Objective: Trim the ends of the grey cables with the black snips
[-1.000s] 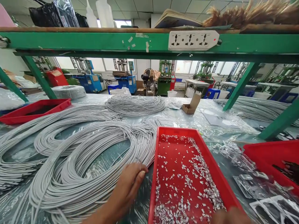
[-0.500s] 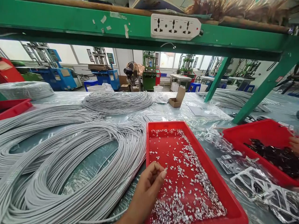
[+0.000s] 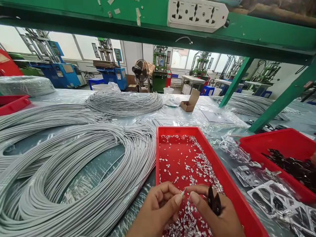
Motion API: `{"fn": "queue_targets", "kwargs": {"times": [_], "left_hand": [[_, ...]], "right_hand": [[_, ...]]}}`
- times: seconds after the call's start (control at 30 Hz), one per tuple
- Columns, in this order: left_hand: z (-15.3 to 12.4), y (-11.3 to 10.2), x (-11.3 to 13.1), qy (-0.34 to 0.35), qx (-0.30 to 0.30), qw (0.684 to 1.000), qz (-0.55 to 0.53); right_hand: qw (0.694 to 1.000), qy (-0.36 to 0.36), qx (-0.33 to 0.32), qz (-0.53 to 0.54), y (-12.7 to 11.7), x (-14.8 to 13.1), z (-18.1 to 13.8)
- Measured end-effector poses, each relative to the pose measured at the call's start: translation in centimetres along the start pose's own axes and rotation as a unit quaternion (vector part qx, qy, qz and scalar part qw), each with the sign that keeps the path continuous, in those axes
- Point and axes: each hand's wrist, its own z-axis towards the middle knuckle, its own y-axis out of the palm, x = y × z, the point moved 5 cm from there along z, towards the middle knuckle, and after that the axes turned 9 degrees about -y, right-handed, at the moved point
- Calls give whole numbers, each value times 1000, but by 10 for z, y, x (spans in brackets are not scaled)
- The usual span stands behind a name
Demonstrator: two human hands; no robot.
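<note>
The left hand [image 3: 160,207] and the right hand [image 3: 212,210] are meeting over the near end of a red tray [image 3: 222,174], the left thumb and forefinger pinching a tiny silver metal piece [image 3: 183,192] that the right fingertips are just touching. The right hand is also gripping a small black part [image 3: 214,201] (what it is cannot be told) against its fingers. Silver bits [image 3: 190,164] are lying scattered in the tray, with grey cable coils [image 3: 81,164] spreading just beside it.

A green steel shelf frame [image 3: 153,26] is seen overhead, with a white socket strip [image 3: 197,14] fixed to its beam. Beyond the desk's far edge, blue machines [image 3: 112,74], green machines [image 3: 160,72] and a standing fan [image 3: 141,70] are lit by bright windows [image 3: 65,44].
</note>
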Motion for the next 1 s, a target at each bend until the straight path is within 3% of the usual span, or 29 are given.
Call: {"fn": "queue_targets", "kwargs": {"times": [0.13,0.27,0.4,0.57,0.73,0.77,0.8,0.83,0.9,0.93,1.0], "left_hand": [[-10,0,10,89,85,987,98],[-18,1,15,180,139,949,218],[-24,0,22,278,178,888,319],[-33,7,36,430,151,782,425],[-37,4,36,487,207,713,460],[-37,3,33,480,208,720,456],[-35,2,28,456,198,749,438],[-30,1,22,406,166,804,401],[-16,-1,5,219,98,934,267],[-11,-1,-5,124,75,972,182],[-6,1,-16,7,59,998,21]], "right_hand": [[999,-14,-43,29,6,5,3],[997,-31,-66,34,7,4,3],[997,-30,-65,29,7,4,2],[998,-5,-59,32,7,10,1],[998,24,-38,33,4,12,3],[999,28,-28,31,2,11,4],[999,32,-18,30,1,10,5],[999,35,-11,31,0,9,5],[999,31,-13,39,0,7,5],[999,27,-20,41,2,7,5],[999,22,-31,37,5,8,2]]}}
